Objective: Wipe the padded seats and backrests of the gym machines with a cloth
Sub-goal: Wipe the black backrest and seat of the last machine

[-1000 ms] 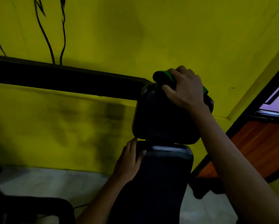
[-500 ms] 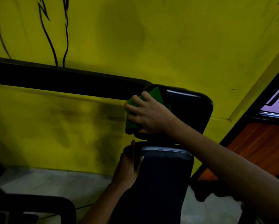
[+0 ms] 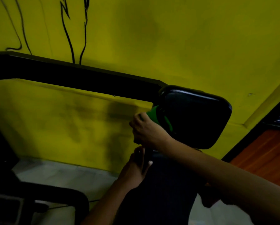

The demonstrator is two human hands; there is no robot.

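Observation:
A black padded headrest [image 3: 199, 117] stands above a long black backrest pad [image 3: 166, 189] in the middle of the head view. My right hand [image 3: 148, 130] grips a green cloth [image 3: 155, 115] and holds it against the headrest's lower left edge. Just below, my left hand [image 3: 136, 169] grips the upper left corner of the backrest pad, thumb on its front face. My right forearm crosses in front of the pad's top.
A yellow wall [image 3: 168, 38] with black line drawings fills the background. A thick black machine beam [image 3: 74, 77] runs from the left to the headrest. Dark machine parts [image 3: 43, 200] sit at the lower left over a pale floor. A wooden panel [image 3: 266, 153] is at right.
My right hand swept the green cloth from the headrest's top down its left side to the lower left edge. My left hand stayed on the backrest corner. The camera shifted left.

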